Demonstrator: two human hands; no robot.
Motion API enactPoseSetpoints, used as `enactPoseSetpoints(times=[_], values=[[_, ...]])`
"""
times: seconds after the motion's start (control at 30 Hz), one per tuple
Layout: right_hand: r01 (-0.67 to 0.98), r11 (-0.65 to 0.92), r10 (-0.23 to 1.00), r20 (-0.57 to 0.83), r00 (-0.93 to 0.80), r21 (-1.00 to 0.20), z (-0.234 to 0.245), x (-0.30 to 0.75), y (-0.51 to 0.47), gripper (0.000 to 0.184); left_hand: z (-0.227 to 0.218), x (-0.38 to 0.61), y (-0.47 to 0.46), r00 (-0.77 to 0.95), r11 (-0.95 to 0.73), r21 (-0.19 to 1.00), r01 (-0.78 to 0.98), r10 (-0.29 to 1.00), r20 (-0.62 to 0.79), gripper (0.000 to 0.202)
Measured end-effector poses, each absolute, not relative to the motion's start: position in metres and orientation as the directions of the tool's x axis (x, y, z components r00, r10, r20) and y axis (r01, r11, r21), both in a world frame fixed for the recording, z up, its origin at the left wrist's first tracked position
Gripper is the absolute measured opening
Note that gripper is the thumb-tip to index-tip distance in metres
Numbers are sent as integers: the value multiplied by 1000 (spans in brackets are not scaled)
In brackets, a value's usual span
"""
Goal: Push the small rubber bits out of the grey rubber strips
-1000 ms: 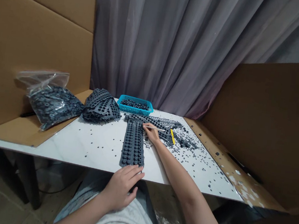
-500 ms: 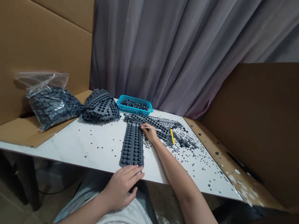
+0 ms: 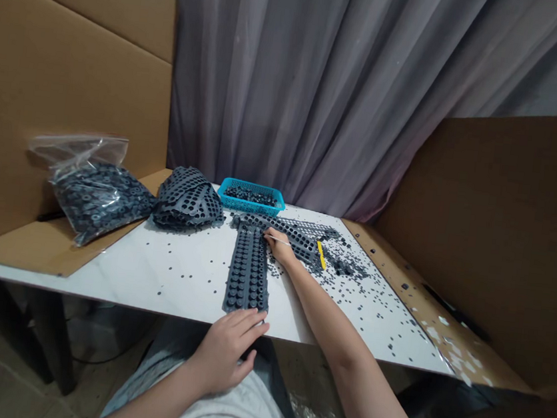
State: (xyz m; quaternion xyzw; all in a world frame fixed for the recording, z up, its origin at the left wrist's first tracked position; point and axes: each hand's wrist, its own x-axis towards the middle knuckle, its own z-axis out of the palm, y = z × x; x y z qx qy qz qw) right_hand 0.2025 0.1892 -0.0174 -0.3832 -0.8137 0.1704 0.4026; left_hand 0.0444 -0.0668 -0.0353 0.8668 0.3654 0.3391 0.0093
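A dark grey moulded rubber sheet (image 3: pixel 249 269) with rows of round raised pieces lies lengthwise on the white table. My left hand (image 3: pixel 234 341) is open, its fingertips resting on the near end of this sheet at the table edge. At the far end, my right hand (image 3: pixel 280 245) is closed around a thin white stick-like tool (image 3: pixel 282 240), whose exact kind I cannot make out. Its tip points toward the sheet's upper right corner and is partly hidden by the fingers. Just behind lies a strip with round holes (image 3: pixel 300 239).
A heap of perforated sheets (image 3: pixel 189 199), a clear zip bag of dark rubber pieces (image 3: pixel 101 199) and a turquoise basket (image 3: pixel 250 207) of small parts stand at the back and left. Small black discs and a yellow strip (image 3: pixel 321 255) lie on the right. Cardboard walls (image 3: pixel 501 241) flank the table.
My right hand has shifted very slightly and the white tool is tilted differently, with less of it showing. My left hand and the sheet have stayed in place.
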Motion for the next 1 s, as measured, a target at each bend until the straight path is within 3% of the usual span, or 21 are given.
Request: enactPoseSetpoints(times=[0.4, 1.0], values=[[483, 580, 806, 551, -219, -656, -16, 202, 198, 14, -35, 45, -67, 500, -731, 273, 625, 644, 579, 48], [315, 390, 912, 410, -5, -865, -16, 199, 215, 26, -34, 44, -68, 529, -726, 283, 627, 663, 529, 54]])
